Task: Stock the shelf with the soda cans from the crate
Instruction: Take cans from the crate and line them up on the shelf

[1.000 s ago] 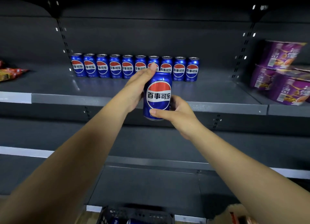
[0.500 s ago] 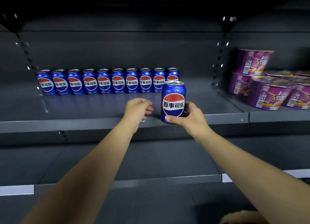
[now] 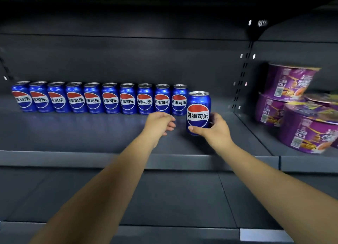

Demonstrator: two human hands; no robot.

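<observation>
My right hand grips a blue soda can with a red, white and blue logo, upright, by its lower part. The can is over the dark grey shelf, just in front of the right end of a row of several identical cans standing along the back. My left hand hovers above the shelf just left of the held can, fingers loosely curled and holding nothing. The crate is out of view.
Purple instant-noodle bowls are stacked on the neighbouring shelf section to the right, past a slotted upright. A second dark shelf runs below. The shelf front edge crosses under both forearms.
My right hand has carried the can farther back into the shelf, toward the row's right end. My left hand let go of it earlier and moved forward beside it.
</observation>
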